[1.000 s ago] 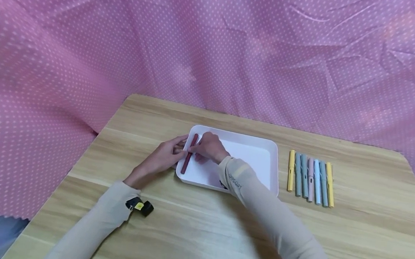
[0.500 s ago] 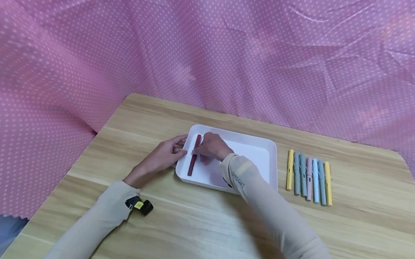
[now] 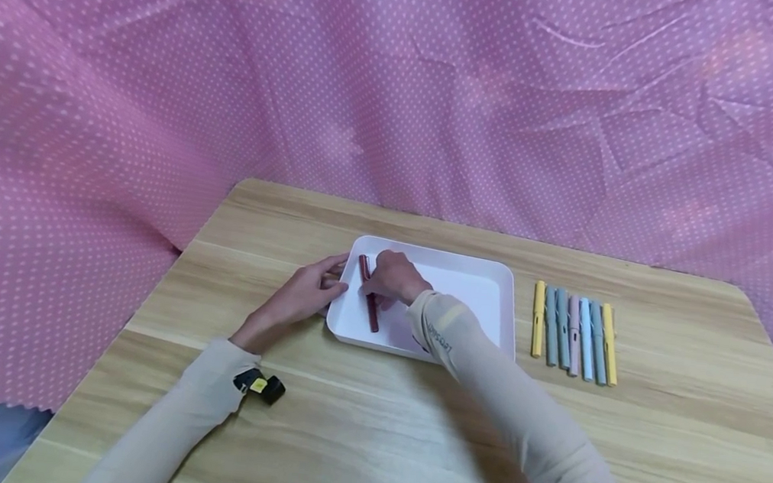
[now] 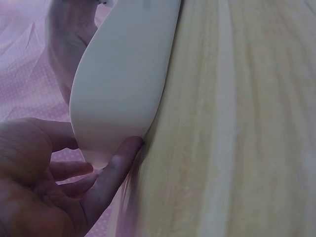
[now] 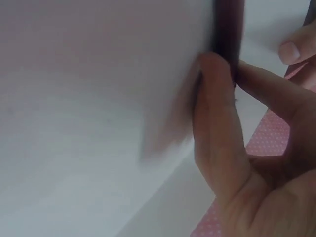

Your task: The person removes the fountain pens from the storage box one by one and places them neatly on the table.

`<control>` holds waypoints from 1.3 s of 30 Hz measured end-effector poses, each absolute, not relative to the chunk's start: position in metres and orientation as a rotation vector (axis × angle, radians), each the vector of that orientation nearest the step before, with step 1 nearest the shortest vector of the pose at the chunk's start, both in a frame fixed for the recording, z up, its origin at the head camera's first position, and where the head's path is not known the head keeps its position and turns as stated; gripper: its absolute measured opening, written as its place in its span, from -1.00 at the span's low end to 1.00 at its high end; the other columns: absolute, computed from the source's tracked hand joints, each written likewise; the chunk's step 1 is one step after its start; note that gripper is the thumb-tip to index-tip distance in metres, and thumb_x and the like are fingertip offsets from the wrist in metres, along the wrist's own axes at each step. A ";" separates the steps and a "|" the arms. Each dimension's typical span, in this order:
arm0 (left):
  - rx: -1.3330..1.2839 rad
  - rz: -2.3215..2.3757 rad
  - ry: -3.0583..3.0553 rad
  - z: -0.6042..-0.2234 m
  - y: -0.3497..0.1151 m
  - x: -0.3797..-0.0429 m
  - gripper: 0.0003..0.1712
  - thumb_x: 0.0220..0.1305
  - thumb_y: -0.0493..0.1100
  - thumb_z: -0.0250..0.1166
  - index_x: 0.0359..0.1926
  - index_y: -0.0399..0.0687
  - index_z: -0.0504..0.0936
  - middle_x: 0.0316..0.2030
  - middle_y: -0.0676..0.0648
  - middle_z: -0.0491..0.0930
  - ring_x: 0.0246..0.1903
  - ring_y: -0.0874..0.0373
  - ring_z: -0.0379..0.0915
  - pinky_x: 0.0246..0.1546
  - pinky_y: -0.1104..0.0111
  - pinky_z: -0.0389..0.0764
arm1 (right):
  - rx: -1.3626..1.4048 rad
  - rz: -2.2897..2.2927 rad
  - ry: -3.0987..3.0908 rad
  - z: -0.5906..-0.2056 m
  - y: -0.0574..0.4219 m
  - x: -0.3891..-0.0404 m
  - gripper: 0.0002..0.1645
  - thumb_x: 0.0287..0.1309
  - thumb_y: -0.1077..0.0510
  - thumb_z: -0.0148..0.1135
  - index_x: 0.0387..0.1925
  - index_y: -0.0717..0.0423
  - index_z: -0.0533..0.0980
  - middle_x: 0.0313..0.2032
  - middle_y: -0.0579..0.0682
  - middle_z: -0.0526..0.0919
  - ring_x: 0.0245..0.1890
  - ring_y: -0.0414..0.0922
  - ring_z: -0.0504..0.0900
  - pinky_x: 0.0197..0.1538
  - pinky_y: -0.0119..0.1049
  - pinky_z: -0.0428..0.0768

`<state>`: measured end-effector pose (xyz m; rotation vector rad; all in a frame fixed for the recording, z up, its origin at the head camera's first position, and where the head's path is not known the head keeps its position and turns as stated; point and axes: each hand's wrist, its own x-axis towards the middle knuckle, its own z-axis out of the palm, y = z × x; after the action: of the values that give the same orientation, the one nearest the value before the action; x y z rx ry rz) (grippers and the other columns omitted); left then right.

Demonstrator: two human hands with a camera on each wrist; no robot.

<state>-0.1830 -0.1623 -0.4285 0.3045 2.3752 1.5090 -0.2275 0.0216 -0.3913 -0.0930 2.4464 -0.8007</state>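
In the head view a dark red pen [image 3: 372, 315] with a clip lies tilted over the left part of a shallow white tray [image 3: 472, 287]. My right hand [image 3: 397, 275] pinches the pen near its middle between thumb and forefinger, as the right wrist view of the pen [image 5: 228, 29] also shows. At the tray's left side is my left hand [image 3: 297, 295], its thumb over the rim and its fingers against the outer wall. One left fingertip [image 4: 132, 142] touches the low edge of the tray wall [image 4: 118, 74]. Part of the pen is behind my right fingers.
Right of the tray, several capped pens in yellow, grey-green, mauve [image 3: 574, 335] and light blue lie side by side on the wooden table [image 3: 369, 439]. A pink dotted cloth [image 3: 398, 104] hangs behind the table. A black device [image 3: 260, 385] sits at my left cuff.
The pen has shifted away from the tray's left wall and turned, its far end swinging left and its near end right. My right hand moves with it; my left hand stays put.
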 end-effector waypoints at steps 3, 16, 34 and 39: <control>0.332 1.516 2.380 -0.429 -0.162 -0.183 -0.28 0.55 -0.30 0.14 0.61 -0.23 0.12 0.38 -0.40 0.39 0.24 -0.28 0.52 -0.16 0.23 0.81 | -0.076 -0.831 2.447 -0.394 0.023 -0.229 -0.71 0.19 0.18 0.51 -0.23 0.27 0.57 -0.49 0.08 0.74 -0.55 -0.10 0.75 -0.40 -0.33 0.76; 0.343 1.527 2.371 -0.431 -0.162 -0.183 -0.28 0.55 -0.32 0.14 0.61 -0.25 0.11 0.35 -0.43 0.39 0.23 -0.30 0.51 -0.16 0.20 0.81 | -0.091 -1.037 2.380 -0.395 0.035 -0.225 -0.80 0.21 0.22 0.46 -0.37 0.33 0.68 -0.49 0.11 0.75 -0.55 -0.13 0.72 -0.37 -0.36 0.77; 0.246 1.502 2.380 -0.428 -0.160 -0.182 -0.28 0.54 -0.30 0.16 0.62 -0.18 0.14 0.37 -0.37 0.39 0.28 -0.26 0.48 -0.11 0.22 0.80 | -0.077 -1.238 2.316 -0.386 0.060 -0.224 -0.77 0.25 0.18 0.46 -0.28 0.34 0.72 -0.45 0.12 0.77 -0.50 -0.14 0.71 -0.29 -0.32 0.79; 0.253 1.505 2.380 -0.428 -0.160 -0.182 -0.28 0.55 -0.30 0.15 0.61 -0.20 0.13 0.37 -0.39 0.39 0.28 -0.27 0.47 -0.11 0.21 0.80 | -0.071 -1.319 2.317 -0.381 0.072 -0.223 -0.78 0.26 0.18 0.46 -0.29 0.32 0.73 -0.44 0.09 0.76 -0.48 -0.16 0.70 -0.27 -0.32 0.79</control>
<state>-0.1822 -0.1597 -0.4279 0.2533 2.3803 1.5053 -0.2234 0.0724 -0.3808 -0.0715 2.3171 -1.3187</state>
